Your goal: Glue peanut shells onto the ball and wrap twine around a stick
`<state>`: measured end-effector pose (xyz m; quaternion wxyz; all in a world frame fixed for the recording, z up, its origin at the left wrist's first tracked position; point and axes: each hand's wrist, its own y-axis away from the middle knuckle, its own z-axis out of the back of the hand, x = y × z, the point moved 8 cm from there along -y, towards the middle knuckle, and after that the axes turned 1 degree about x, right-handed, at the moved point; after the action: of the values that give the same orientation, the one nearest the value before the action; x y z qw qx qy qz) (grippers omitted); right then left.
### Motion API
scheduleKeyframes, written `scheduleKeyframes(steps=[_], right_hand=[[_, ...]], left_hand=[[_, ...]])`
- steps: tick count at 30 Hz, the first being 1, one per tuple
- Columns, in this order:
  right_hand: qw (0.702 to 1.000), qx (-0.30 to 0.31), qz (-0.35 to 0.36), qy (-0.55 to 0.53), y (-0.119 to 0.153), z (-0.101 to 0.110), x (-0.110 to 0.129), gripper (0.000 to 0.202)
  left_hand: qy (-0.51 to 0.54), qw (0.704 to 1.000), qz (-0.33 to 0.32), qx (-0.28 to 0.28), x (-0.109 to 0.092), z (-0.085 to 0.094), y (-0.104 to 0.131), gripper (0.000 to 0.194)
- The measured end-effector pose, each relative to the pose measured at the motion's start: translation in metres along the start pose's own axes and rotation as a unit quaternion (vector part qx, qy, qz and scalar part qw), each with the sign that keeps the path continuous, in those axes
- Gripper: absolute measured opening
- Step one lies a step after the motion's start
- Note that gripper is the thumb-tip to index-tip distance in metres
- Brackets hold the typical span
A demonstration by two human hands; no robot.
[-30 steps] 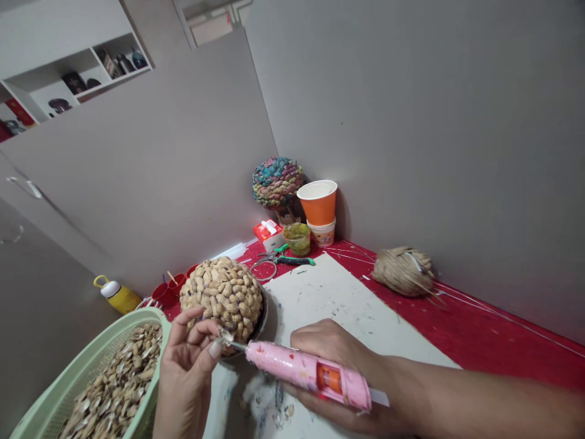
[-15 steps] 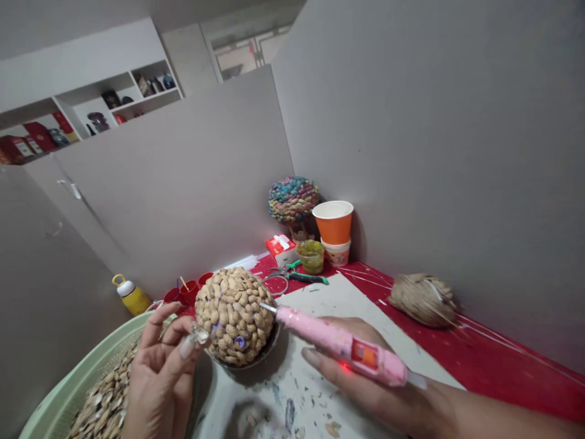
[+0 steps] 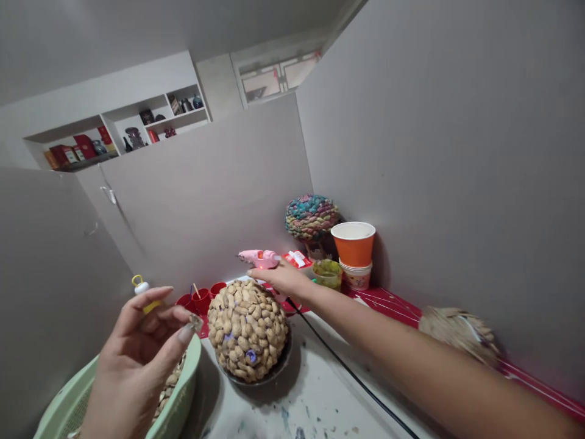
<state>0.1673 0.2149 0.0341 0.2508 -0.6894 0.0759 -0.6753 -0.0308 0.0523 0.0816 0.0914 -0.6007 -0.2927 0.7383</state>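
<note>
A ball covered in peanut shells (image 3: 249, 326) rests in a dark bowl (image 3: 269, 377), with a few purple spots showing between the shells. To its left, my left hand (image 3: 137, 353) is raised over the green basket, thumb and fingertips pinching a small peanut shell piece (image 3: 196, 323). My right hand (image 3: 281, 275) is stretched out past the ball and grips a pink glue gun (image 3: 259, 258), its nozzle pointing left. The black cord (image 3: 347, 363) trails from under my right forearm toward the front edge of the view.
A green basket (image 3: 186, 390) holds loose peanut shells. Behind the ball stand red cups (image 3: 201, 300). Further right are a multicoloured ball ornament (image 3: 312, 217), an orange paper cup (image 3: 354, 250), a tub (image 3: 328, 274) and a twine bundle (image 3: 459, 332). Grey partitions (image 3: 219, 201) enclose the table.
My right hand has carried the glue gun from the ball's right side to the far side behind it. The left hand keeps its pinch, and the view has shifted.
</note>
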Motion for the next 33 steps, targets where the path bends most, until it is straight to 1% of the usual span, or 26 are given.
scheduleKeyframes(steps=[2,4,6,7,9,11,13,17,21,23,27,30,33], right_hand=[[0.999,0.030,-0.017,-0.026,-0.005,-0.007,-0.016,0.036],[0.997,0.050,-0.036,-0.048,-0.005,-0.009,-0.028,0.036],[0.995,0.059,-0.050,-0.063,-0.003,-0.009,-0.035,0.035],[0.994,0.060,-0.055,-0.067,-0.001,-0.008,-0.037,0.034],[0.994,0.060,-0.061,-0.071,0.001,-0.006,-0.039,0.033],[0.994,0.060,-0.063,-0.073,0.002,-0.006,-0.039,0.033],[0.993,0.062,-0.061,-0.076,0.003,-0.006,-0.038,0.033],[0.993,0.065,-0.059,-0.078,0.004,-0.005,-0.037,0.031],[0.993,0.062,-0.060,-0.074,0.006,-0.004,-0.035,0.028],[0.994,0.060,-0.060,-0.072,0.006,-0.003,-0.034,0.028],[0.994,0.061,-0.063,-0.067,0.007,-0.003,-0.034,0.025],[0.994,0.059,-0.065,-0.062,0.007,-0.002,-0.035,0.024],[0.994,0.056,-0.067,-0.059,0.007,-0.002,-0.035,0.024]], left_hand=[[-0.072,0.995,-0.061,0.046,-0.008,-0.012,-0.009,0.041],[-0.131,0.974,-0.151,0.106,-0.012,-0.028,-0.016,0.042],[-0.205,0.937,-0.241,0.150,-0.009,-0.042,-0.022,0.043],[-0.240,0.915,-0.277,0.171,-0.003,-0.049,-0.025,0.041],[-0.295,0.875,-0.320,0.212,0.010,-0.059,-0.030,0.037],[-0.328,0.846,-0.336,0.252,0.022,-0.067,-0.034,0.040],[-0.344,0.821,-0.357,0.284,0.027,-0.074,-0.036,0.040],[-0.354,0.780,-0.405,0.320,0.022,-0.084,-0.034,0.038],[-0.374,0.746,-0.433,0.340,0.019,-0.090,-0.034,0.036],[-0.376,0.737,-0.438,0.353,0.019,-0.092,-0.035,0.036],[-0.391,0.725,-0.416,0.386,0.025,-0.094,-0.039,0.036],[-0.395,0.711,-0.423,0.399,0.027,-0.095,-0.039,0.038],[-0.396,0.716,-0.414,0.399,0.028,-0.096,-0.041,0.038]])
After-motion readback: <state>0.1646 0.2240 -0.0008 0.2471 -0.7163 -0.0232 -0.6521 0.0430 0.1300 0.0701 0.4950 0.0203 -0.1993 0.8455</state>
